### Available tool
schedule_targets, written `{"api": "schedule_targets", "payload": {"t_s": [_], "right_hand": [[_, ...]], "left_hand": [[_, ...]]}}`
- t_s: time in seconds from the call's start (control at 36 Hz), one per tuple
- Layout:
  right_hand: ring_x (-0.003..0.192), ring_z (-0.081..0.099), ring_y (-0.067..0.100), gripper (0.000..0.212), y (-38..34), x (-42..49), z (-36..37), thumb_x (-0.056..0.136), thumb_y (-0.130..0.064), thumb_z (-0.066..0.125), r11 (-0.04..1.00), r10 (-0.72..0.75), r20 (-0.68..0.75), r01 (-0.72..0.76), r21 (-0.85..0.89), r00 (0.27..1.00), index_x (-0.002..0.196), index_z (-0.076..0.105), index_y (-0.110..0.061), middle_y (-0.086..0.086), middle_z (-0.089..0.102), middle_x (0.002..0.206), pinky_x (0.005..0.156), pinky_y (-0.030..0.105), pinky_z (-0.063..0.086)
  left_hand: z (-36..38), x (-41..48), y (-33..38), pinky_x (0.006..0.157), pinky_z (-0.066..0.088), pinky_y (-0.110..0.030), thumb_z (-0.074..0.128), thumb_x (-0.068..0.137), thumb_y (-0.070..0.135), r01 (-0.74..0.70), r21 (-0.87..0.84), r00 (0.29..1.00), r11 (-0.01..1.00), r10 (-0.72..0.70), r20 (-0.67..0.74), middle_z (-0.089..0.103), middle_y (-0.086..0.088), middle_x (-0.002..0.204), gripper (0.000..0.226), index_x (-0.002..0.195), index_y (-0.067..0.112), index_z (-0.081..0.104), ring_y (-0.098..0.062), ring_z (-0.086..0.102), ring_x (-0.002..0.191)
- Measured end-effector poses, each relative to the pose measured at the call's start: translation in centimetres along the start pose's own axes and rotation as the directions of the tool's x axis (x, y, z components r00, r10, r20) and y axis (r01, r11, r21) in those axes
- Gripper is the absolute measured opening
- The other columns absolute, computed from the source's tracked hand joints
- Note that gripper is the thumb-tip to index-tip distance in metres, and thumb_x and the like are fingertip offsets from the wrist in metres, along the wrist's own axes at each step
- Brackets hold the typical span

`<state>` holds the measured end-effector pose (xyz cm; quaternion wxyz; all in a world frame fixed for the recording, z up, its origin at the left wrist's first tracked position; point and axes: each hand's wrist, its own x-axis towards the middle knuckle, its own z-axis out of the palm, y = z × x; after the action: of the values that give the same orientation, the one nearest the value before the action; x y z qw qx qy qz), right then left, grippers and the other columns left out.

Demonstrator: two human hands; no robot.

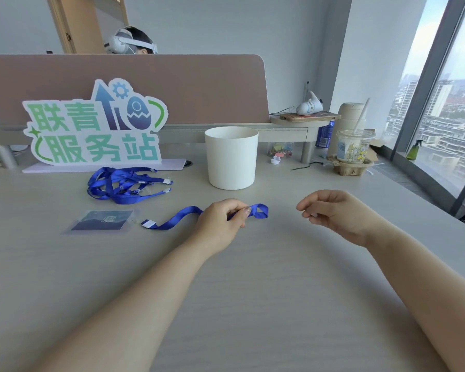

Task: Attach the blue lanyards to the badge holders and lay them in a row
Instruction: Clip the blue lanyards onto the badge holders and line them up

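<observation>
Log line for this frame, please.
left hand pinches blue lanyard | right hand holds nothing | badge holder flat on desk | spare lanyards piled behind

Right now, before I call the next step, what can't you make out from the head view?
Head view:
Lanyard pile: tangled, count unreadable.
White container: its wall hides the inside.
Badge holder: clear edges blurred; one or a stack, unclear.
Lanyard in left hand: the grip covers its middle.
</observation>
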<state>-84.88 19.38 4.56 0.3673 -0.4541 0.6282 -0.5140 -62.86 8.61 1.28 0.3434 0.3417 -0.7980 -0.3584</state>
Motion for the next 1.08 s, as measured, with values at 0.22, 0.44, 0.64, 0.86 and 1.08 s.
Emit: {"api": "schedule_targets", "payload": {"t_s": [0.22,0.44,0.64,0.86,1.08], "right_hand": [[0.083,0.07,0.019,0.016,0.8,0.3,0.8,0.086,0.009,0.057,0.996,0.018,0.057,-0.023,0.091,0.998,0.099,0.062,0.002,0.018,0.066,0.097,0.079,0.021,0.057],[0.076,0.06,0.009,0.02,0.6,0.4,1.7,0.09,-0.01,0.059,0.995,0.102,0.074,-0.1,-0.031,0.992,0.11,0.063,-0.011,0.004,0.063,0.094,0.066,0.016,0.049],[0.071,0.056,0.008,0.004,0.8,0.4,2.2,0.09,-0.01,0.059,0.989,0.026,0.085,-0.013,-0.147,0.996,0.089,0.063,-0.009,0.002,0.06,0.077,0.063,0.013,0.048],[0.06,0.048,0.012,0.01,0.9,0.5,1.1,0.091,-0.012,0.059,0.939,0.014,0.097,0.02,-0.344,0.995,0.083,0.063,-0.01,0.004,0.059,0.068,0.058,0.021,0.04],[0.063,0.047,0.014,0.008,1.1,0.6,-0.3,0.089,-0.01,0.061,0.935,0.032,0.056,-0.01,-0.354,0.998,0.083,0.065,-0.011,0.004,0.057,0.071,0.056,0.021,0.038]], "left_hand": [[0.3,-0.2,0.3,0.063,0.041,-0.025,0.054,0.094,0.031,-0.001,-0.034,0.999,0.999,0.002,0.036,0.063,0.015,0.066,0.015,0.085,0.027,0.066,-0.007,0.05,0.062],[0.4,-0.7,1.4,0.065,0.039,-0.014,0.055,0.095,0.025,-0.04,-0.163,0.995,0.986,0.054,0.083,0.065,0.014,0.072,0.014,0.086,0.026,0.066,-0.001,0.051,0.066],[0.6,-0.5,0.9,0.074,0.046,-0.029,0.055,0.094,0.027,-0.011,-0.068,0.998,0.998,0.016,0.065,0.065,0.019,0.069,0.018,0.079,0.034,0.063,-0.008,0.057,0.074],[-0.1,-1.0,1.1,0.063,0.031,-0.022,0.049,0.095,0.036,0.005,0.38,0.999,0.925,0.01,-0.038,0.063,0.015,0.073,0.018,0.093,0.03,0.066,0.005,0.049,0.063],[-0.2,-0.8,0.7,0.083,0.039,-0.027,0.05,0.094,0.035,-0.065,0.482,0.998,0.874,0.063,0.022,0.062,0.015,0.09,0.017,0.093,0.034,0.067,-0.007,0.056,0.092]]}}
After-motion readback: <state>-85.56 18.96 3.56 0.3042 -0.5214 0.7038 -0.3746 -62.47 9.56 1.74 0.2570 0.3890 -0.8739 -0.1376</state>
